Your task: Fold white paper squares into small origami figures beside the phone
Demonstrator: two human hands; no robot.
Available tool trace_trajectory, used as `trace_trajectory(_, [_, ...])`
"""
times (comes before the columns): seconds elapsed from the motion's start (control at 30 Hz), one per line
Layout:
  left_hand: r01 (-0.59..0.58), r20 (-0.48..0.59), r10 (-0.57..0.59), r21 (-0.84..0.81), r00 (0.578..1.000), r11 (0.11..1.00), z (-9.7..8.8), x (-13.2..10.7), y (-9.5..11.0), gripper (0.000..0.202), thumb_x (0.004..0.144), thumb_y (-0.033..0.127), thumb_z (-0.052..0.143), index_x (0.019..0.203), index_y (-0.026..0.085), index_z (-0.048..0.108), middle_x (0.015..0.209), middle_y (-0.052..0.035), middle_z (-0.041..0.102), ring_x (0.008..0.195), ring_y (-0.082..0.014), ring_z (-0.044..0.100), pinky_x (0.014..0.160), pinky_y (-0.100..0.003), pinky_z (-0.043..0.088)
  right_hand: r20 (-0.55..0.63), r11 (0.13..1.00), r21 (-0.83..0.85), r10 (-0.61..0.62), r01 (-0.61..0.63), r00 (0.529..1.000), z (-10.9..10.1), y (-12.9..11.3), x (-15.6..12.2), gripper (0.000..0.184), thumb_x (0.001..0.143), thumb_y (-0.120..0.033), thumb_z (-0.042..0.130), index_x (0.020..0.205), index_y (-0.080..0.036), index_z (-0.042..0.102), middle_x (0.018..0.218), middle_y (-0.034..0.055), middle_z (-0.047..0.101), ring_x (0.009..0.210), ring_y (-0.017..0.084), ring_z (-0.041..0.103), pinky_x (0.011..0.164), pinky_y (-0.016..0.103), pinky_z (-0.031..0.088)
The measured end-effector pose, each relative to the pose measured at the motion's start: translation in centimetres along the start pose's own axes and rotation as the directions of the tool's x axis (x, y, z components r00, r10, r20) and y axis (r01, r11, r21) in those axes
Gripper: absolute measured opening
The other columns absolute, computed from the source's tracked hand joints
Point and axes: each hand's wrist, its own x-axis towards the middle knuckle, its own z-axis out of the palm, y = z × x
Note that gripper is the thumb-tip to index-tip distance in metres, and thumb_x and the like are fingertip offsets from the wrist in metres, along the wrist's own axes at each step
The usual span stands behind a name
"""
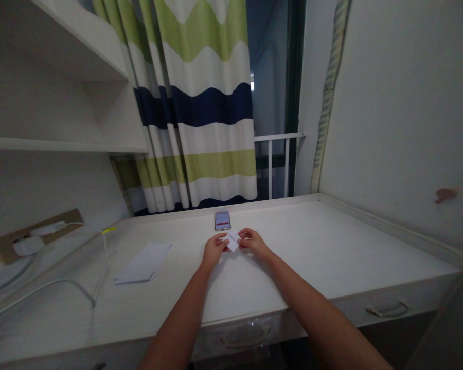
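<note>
A small folded piece of white paper (232, 241), roughly diamond-shaped with a crease line on its face, is held just over the desk between both hands. My left hand (215, 248) pinches its left corner between thumb and fingers. On the opposite corner, my right hand (253, 242) grips it the same way. Just beyond the paper lies a phone (223, 220) with its screen lit. The undersides of the fingers and the back of the paper are hidden.
Loose white sheets (144, 263) lie on the desk (332, 246) to the left. Cables (73, 281) run from plugs at a wall socket (34, 236). A shelf (61, 146) juts out at upper left. A striped curtain (216, 108) hangs behind the desk, and a wall stands at right.
</note>
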Motion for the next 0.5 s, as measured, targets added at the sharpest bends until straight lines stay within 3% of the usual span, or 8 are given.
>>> trace_trajectory(0.23, [-0.097,0.01,0.097,0.001,0.995,0.995,0.0,-0.3,0.8,0.045,0.054,0.029,0.069,0.094,0.01,0.061,0.067,-0.0038,0.066,0.052,-0.0109,0.057,0.052,-0.023,0.048,-0.014,0.999,0.025,-0.024,0.025,1.0,0.0,-0.9,-0.3,0.029,0.049,-0.026,0.069,0.071,-0.017,0.052,0.054,-0.0059,0.053,0.05,0.01,0.054,0.057,0.027,0.048])
trace_trajectory(0.5, [-0.048,-0.01,0.048,-0.085,0.999,0.995,0.0,-0.1,1.0,0.049,0.049,0.033,0.073,0.091,0.011,0.064,0.074,-0.0056,0.067,0.057,-0.0114,0.058,0.056,-0.025,0.05,-0.038,0.995,0.045,-0.087,0.089,0.995,0.1,-1.8,-0.5,0.028,0.05,-0.03,0.071,0.07,-0.016,0.057,0.055,-0.0038,0.055,0.051,0.01,0.054,0.055,0.027,0.048])
